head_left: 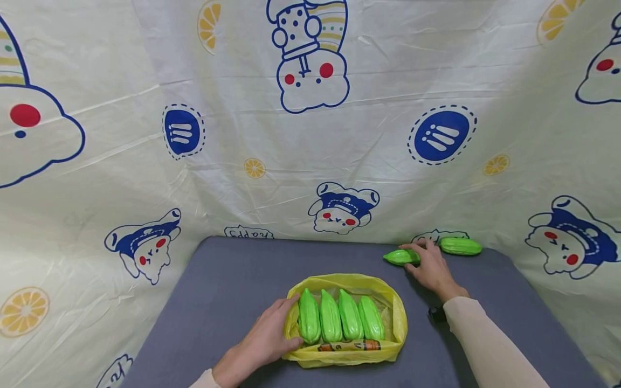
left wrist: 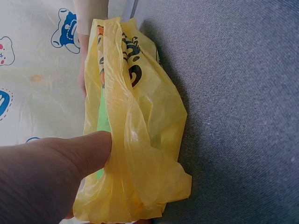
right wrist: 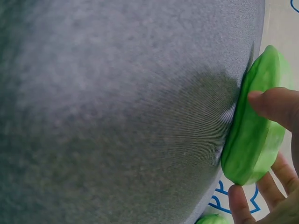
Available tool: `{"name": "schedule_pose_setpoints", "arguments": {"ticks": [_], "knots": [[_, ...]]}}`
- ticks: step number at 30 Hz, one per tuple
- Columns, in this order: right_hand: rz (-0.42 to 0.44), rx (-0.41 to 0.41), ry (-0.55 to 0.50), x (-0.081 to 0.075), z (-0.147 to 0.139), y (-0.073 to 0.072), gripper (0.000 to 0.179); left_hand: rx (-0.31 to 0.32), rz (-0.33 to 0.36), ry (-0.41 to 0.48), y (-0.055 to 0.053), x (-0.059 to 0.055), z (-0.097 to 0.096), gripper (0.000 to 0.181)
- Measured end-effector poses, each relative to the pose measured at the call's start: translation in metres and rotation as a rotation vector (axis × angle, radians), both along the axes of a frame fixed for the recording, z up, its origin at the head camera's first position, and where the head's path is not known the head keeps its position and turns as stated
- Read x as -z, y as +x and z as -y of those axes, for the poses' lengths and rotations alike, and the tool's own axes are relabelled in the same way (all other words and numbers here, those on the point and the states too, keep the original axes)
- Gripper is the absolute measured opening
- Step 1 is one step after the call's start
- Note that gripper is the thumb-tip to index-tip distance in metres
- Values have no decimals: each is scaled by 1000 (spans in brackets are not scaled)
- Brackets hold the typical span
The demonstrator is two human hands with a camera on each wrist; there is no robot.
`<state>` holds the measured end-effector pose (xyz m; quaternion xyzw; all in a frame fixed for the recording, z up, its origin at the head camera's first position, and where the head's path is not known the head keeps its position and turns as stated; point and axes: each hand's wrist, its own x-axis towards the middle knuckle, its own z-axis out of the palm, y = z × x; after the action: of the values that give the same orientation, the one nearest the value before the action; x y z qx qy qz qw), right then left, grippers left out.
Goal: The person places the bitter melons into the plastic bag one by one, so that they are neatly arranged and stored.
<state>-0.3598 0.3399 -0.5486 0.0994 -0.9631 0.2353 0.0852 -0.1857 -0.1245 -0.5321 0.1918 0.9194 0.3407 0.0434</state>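
Observation:
A yellow plastic bag [head_left: 400, 323] stands with its mouth spread wide. Inside it, several green ridged gourds [head_left: 331, 317] lie side by side. My left hand [head_left: 266, 333] holds the bag's left rim; in the left wrist view the thumb [left wrist: 96, 151] presses over the folded edge of the plastic. Toward the back right, my right hand [head_left: 433, 268] grips another green gourd [right wrist: 257, 126] between thumb and fingers, low at the table surface. Part of that gourd is hidden by the hand. One more gourd [head_left: 461, 246] lies just beyond, to its right.
A grey cloth-covered table [head_left: 233, 280] bears everything. Behind and on both sides hangs a white printed curtain [head_left: 301, 145], which meets the table's back edge close to the right hand. A dark strap or device [head_left: 437, 314] sits by the right wrist.

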Motion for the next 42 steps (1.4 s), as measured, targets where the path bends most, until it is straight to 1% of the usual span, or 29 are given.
{"name": "schedule_pose_setpoints", "arguments": {"ticks": [2,4,5,6,9,14,20,23,24,27,30,31,32,33,36,39,40,42], "knots": [[-7,3,5,0,-1,1,50,6,-10,8,0,0,0,94],[-8,1,10,0,-2,2,51,0,-2,4,1,-2,-1,94],[-11,-2,11,-1,-1,3,51,-3,-1,-5,2,-3,-2,95],[-13,-4,10,-1,-2,4,51,-14,27,4,3,-10,-4,98],[-8,-10,5,-1,-1,6,51,-25,43,-16,4,-14,-6,99],[-11,-16,-1,-4,-1,9,50,-34,53,-33,3,-14,-7,99],[-41,-20,2,-8,2,15,52,-32,28,-34,3,-13,-7,99],[-43,-24,7,-9,3,17,53,-24,19,-5,3,-11,-7,98],[-41,-26,9,-9,3,18,54,-15,-15,-12,1,-6,-5,96],[-42,-26,11,-10,4,20,54,-8,-15,4,0,-4,-5,95],[-50,-27,3,-8,2,22,53,-14,-10,-23,0,-6,-6,96],[-60,-30,-4,-7,0,22,53,-22,25,-13,1,-11,-8,98],[-72,-33,-13,-5,-2,22,53,-27,29,-21,2,-12,-8,98],[-98,-28,-15,0,-4,20,51,-28,31,-24,2,-13,-9,98],[-132,-36,-43,2,-7,22,50,-31,25,-28,2,-13,-10,98],[-132,-35,-46,-3,-5,26,50,-32,23,-30,2,-13,-10,98],[-112,-41,-49,-10,-2,31,51,-33,22,-30,2,-13,-10,98],[-98,-34,-39,-13,-1,33,52,-33,21,-31,2,-13,-11,98]]}}
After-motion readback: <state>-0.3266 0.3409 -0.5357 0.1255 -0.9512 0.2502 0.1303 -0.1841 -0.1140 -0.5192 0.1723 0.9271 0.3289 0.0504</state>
